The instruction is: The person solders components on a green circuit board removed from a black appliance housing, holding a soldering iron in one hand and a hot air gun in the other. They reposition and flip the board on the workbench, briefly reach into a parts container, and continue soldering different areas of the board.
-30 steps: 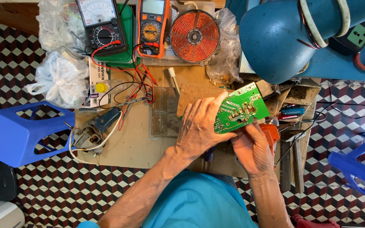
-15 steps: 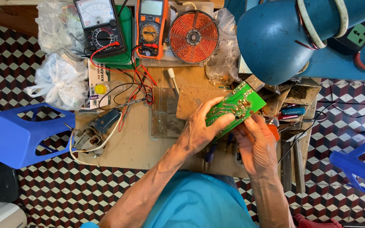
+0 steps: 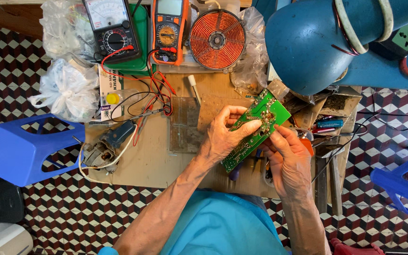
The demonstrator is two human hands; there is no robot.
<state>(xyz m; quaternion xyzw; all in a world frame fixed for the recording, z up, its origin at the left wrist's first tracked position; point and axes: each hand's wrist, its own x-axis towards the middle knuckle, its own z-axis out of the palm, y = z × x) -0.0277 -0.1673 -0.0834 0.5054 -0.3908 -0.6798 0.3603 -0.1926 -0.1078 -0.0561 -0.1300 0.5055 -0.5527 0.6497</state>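
from the head camera, both hands hold a green circuit board above the middle of a brown wooden worktop. the board is a long flat rectangle, tilted so its long axis runs from lower left to upper right, the far end pointing up toward a big blue lamp shade; its face is glossy green with pale solder marks and tracks. the left hand is closed on the board's left long edge, thumb laid across the face and fingers curled behind. the right hand grips the right edge near the middle, fingertips pressed to it. behind the board on the worktop lie a clear scuffed plastic sheet, a round flat coil of copper wire, an orange digital meter and a black analogue meter, with red and black leads looping across the wood. crumpled clear plastic bags sit at the left edge, just above a blue plastic stool on the checkered tile floor.
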